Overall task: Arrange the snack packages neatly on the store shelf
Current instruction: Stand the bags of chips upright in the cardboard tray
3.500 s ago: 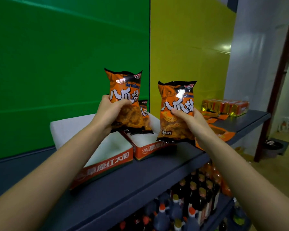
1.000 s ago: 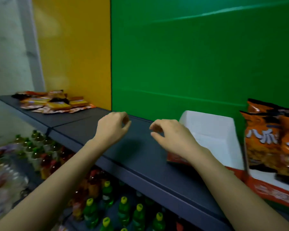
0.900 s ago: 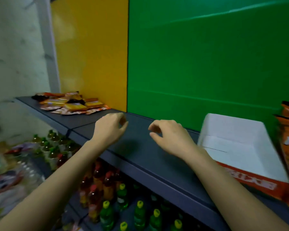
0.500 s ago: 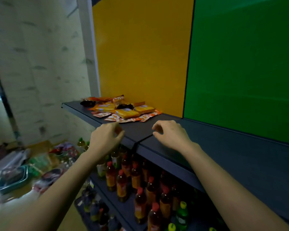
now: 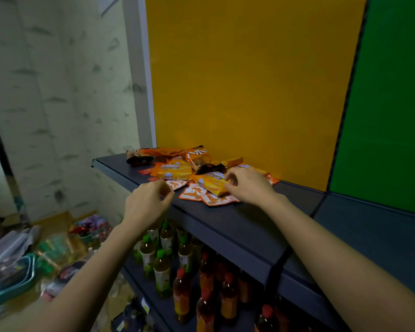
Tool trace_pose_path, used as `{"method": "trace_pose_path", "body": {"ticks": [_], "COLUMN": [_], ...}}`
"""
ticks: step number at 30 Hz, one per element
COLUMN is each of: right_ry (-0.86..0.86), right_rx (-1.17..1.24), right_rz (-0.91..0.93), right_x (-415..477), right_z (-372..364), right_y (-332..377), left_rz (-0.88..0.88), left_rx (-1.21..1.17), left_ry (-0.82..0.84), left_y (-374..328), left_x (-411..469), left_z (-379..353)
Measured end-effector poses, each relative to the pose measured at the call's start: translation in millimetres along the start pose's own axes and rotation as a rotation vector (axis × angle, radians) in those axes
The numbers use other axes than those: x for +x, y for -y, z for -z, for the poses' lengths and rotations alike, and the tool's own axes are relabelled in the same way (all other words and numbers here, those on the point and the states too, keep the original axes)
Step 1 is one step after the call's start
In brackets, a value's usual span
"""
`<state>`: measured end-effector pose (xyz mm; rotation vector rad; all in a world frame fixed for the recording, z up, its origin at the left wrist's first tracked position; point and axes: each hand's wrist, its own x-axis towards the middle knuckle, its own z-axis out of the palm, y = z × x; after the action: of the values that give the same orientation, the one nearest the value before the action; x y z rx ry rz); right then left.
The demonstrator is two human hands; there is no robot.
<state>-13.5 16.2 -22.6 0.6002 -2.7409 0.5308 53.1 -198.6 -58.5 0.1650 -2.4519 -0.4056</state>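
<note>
Head view: a dark shelf [image 5: 250,227] is seen running along a yellow back panel [image 5: 249,80] and a green back panel [image 5: 391,104]. A loose pile of snack packages [image 5: 192,172] is found at the shelf's left end, against the yellow panel. Orange-and-black bags [image 5: 199,156] are heaped at the back, yellow packs [image 5: 174,170] are laid in the middle, and flat orange-and-white sachets [image 5: 193,193] are spread at the front, near the shelf's edge.

The right hand [image 5: 250,186] is placed on the pile's right side, its fingers curled at the end of the nearest yellow pack [image 5: 210,182] and touching it; whether that pack is actually pinched cannot be told. The left hand [image 5: 146,204] is held at the shelf's front edge, just beside the leftmost sachet [image 5: 175,184]. Its fingers are loosely curled and nothing is held in it.

Bottles with green and red caps [image 5: 162,269] are stood in rows on the lower shelf. A teal basket [image 5: 0,292] is seen among blurred goods on the floor at the left.
</note>
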Motion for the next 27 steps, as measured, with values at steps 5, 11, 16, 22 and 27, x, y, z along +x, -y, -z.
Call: {"method": "trace_pose_path", "body": {"ticks": [5, 11, 16, 22, 27], "right_ry": [-0.016, 0.055, 0.179, 0.369, 0.346], "right_rx": [-0.027, -0.054, 0.048, 0.245, 0.325], "right_rz": [-0.032, -0.086, -0.211, -0.353, -0.474], "right_x": [92, 181, 218, 247, 252], "right_z": [-24, -57, -68, -74, -65], "right_y": [2, 1, 6, 5, 14], "left_rz": [-0.011, -0.017, -0.030, -0.031, 0.018], "left_rx": [-0.023, -0.036, -0.096, -0.096, -0.110], "left_ry": [-0.006, -0.025, -0.066, -0.060, 0.044], "left_y": [39, 79, 109, 152, 210], "left_x": [74, 144, 187, 243, 307], "left_z": [-29, -53, -68, -84, -97]}}
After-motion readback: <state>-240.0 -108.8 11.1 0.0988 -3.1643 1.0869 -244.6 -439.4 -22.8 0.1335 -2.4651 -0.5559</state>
